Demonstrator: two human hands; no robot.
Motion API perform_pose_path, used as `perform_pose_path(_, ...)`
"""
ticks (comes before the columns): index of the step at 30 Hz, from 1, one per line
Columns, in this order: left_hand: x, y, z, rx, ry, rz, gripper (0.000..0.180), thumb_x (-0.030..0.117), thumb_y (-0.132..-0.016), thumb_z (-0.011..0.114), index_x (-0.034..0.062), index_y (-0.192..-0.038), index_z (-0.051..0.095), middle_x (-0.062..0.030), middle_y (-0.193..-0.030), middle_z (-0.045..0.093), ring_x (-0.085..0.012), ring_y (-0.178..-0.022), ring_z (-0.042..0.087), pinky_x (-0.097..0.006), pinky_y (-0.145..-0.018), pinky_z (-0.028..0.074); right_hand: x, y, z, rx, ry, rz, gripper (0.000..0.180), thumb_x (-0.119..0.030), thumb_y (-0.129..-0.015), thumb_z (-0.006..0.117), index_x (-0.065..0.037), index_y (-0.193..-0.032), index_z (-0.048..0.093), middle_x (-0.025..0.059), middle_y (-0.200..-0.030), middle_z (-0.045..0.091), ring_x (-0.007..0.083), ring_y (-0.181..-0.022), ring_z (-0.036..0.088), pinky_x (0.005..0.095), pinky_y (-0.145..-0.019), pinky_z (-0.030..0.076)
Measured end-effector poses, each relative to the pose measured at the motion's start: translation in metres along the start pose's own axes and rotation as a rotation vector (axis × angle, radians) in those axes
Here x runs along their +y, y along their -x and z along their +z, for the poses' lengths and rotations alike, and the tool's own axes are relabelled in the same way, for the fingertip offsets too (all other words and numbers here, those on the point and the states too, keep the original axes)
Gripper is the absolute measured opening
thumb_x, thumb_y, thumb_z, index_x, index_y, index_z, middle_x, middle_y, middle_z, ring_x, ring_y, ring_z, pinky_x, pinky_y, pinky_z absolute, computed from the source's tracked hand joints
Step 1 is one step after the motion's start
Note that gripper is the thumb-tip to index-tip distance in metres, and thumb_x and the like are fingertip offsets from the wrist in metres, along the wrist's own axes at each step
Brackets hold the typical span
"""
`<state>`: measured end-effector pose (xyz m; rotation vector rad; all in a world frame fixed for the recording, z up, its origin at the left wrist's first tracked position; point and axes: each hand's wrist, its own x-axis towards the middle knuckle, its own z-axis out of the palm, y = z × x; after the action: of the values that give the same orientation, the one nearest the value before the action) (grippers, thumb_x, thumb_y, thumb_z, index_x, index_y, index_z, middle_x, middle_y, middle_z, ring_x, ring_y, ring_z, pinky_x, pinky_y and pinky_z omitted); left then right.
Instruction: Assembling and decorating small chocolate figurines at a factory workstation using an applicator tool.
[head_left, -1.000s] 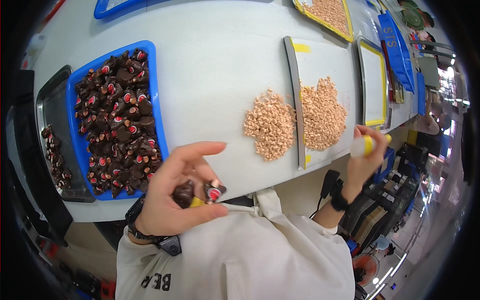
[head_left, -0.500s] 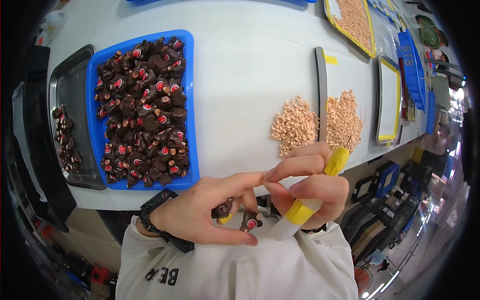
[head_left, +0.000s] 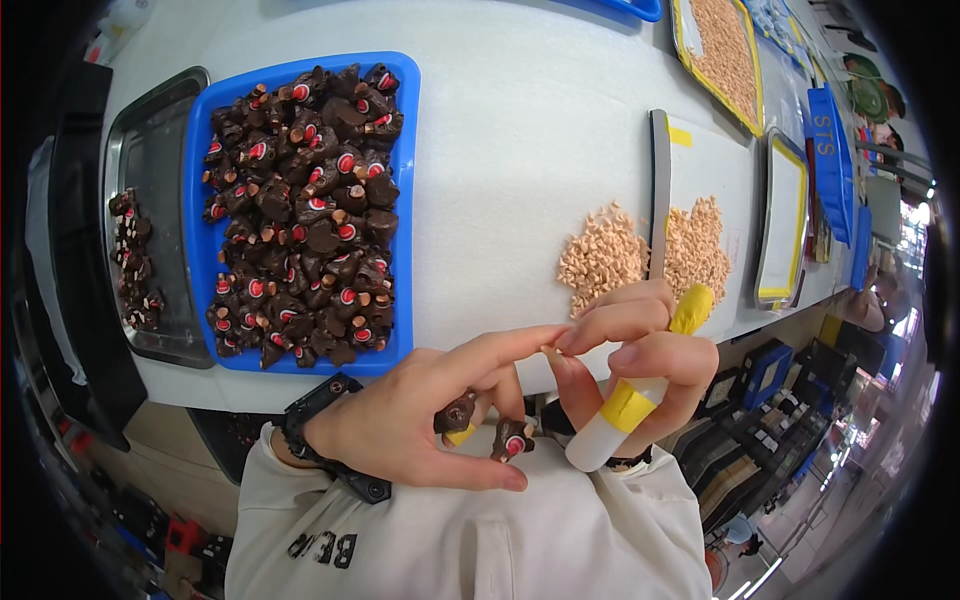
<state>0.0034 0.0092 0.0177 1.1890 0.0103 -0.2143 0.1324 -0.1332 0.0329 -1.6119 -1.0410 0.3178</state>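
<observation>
With the blue tray [head_left: 400, 200] of dark parts at 11 o'clock, the left hand [head_left: 420, 430] curls around two dark parts [head_left: 490, 430] while the right hand [head_left: 640, 350], gripping a white tool [head_left: 610, 430], pinches a tan pellet [head_left: 549, 351] against the left forefinger, seemingly mid-fitting, demanding precise alignment.

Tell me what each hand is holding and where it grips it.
The left hand cradles two small dark parts in its curled fingers. The right hand wraps a white tube with yellow bands around its middle.

White sweatshirt sleeves [head_left: 300, 490], black wristband [head_left: 325, 435], taped fingertips [head_left: 625, 405]
</observation>
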Motion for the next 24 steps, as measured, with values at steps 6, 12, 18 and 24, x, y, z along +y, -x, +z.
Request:
perform_pose_path(6,-0.004,0.001,0.0,0.004,0.073,0.037,0.09,0.013,-0.068,0.08,-0.0017,-0.138,0.025,-0.0052,-0.077,0.059,-0.0081,-0.065,0.05,-0.02,-0.057,0.039,0.002,0.0,0.0,-0.036,0.118,-0.141,0.033,0.003,-0.056,0.072,-0.009,-0.082,0.055,0.0073,-0.089,0.064,0.0228,-0.075,0.054,0.0309,-0.062,0.044)
perform_pose_path(12,-0.005,0.003,-0.001,-0.001,0.077,0.071,0.091,0.012,-0.068,0.08,-0.002,-0.138,0.024,-0.0044,-0.078,0.058,-0.0076,-0.064,0.048,-0.019,-0.057,0.038,0.005,0.003,-0.001,-0.038,0.151,-0.236,0.037,0.006,-0.058,0.072,-0.006,-0.087,0.054,0.0117,-0.094,0.063,0.0228,-0.076,0.055,0.0294,-0.058,0.046)
perform_pose_path(18,-0.009,0.0,0.004,0.323,0.073,0.243,0.072,0.003,-0.066,0.079,-0.0004,-0.125,0.037,-0.0032,-0.085,0.058,-0.0021,-0.063,0.046,-0.016,-0.055,0.036,0.003,0.004,0.012,0.215,0.083,-0.466,0.037,0.012,-0.054,0.073,-0.004,-0.077,0.048,0.0152,-0.088,0.064,0.0217,-0.069,0.055,0.0264,-0.053,0.044)
perform_pose_path(24,-0.016,0.001,0.006,0.464,0.001,0.39,0.048,-0.004,-0.065,0.077,0.0043,-0.101,0.046,-0.0037,-0.087,0.054,-0.0006,-0.061,0.044,-0.015,-0.055,0.033,-0.003,0.005,0.018,0.051,-0.01,-0.229,0.037,0.014,-0.058,0.072,-0.005,-0.073,0.045,0.0157,-0.088,0.065,0.0223,-0.067,0.056,0.0262,-0.052,0.045)
